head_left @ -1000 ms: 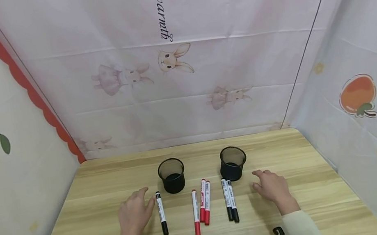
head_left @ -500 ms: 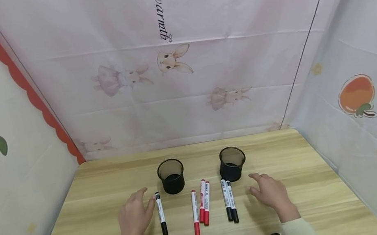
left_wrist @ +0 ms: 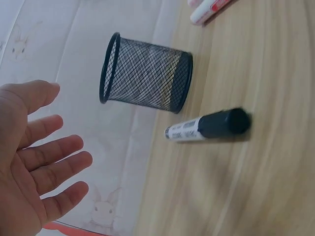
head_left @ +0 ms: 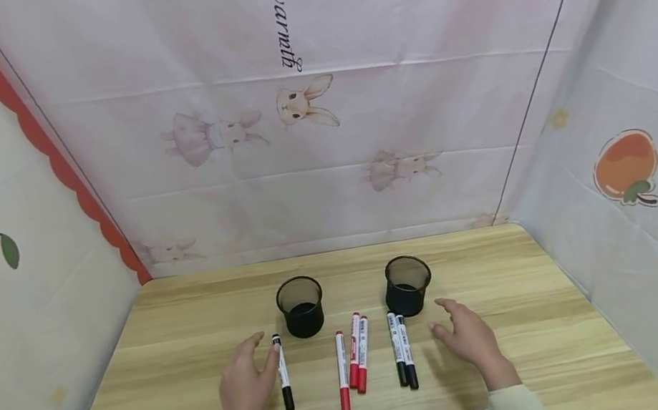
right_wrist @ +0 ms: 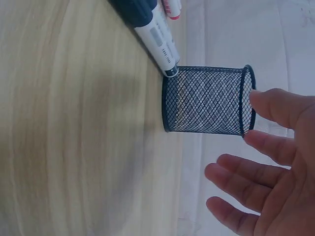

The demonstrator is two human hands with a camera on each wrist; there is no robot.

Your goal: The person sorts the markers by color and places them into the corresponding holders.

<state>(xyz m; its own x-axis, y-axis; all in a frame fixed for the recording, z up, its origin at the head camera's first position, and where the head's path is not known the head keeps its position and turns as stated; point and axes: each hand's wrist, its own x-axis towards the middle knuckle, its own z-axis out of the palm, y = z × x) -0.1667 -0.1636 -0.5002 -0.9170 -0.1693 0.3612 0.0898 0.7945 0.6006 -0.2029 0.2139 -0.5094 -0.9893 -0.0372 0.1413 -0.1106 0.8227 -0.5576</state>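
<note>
My left hand (head_left: pixel 244 382) hovers over the table beside a black marker (head_left: pixel 286 386), its thumb overlapping the marker's far end in the head view. In the left wrist view its fingers spread loosely with nothing in them, facing that black marker (left_wrist: pixel 206 127) and a black mesh pen cup (left_wrist: pixel 142 73). On the other side, my right hand (head_left: pixel 470 334) holds nothing, fingers relaxed, to the right of two black markers (head_left: pixel 402 352) lying side by side. Their far ends lie right at the base of the right mesh pen cup (head_left: pixel 406 286). Both cups stand upright with no markers inside.
Between the hands lie a single red marker (head_left: pixel 342 373) and a pair of red markers (head_left: pixel 358 354) side by side. The left pen cup (head_left: pixel 301 307) stands behind them. A printed cloth wall (head_left: pixel 303 209) rises at the wooden table's (head_left: pixel 189 308) back edge, with more cloth at both sides.
My left hand has shifted right and slightly nearer, so its thumb now overlaps the black marker. My right hand has drifted slightly left. The markers and cups have stayed in place.
</note>
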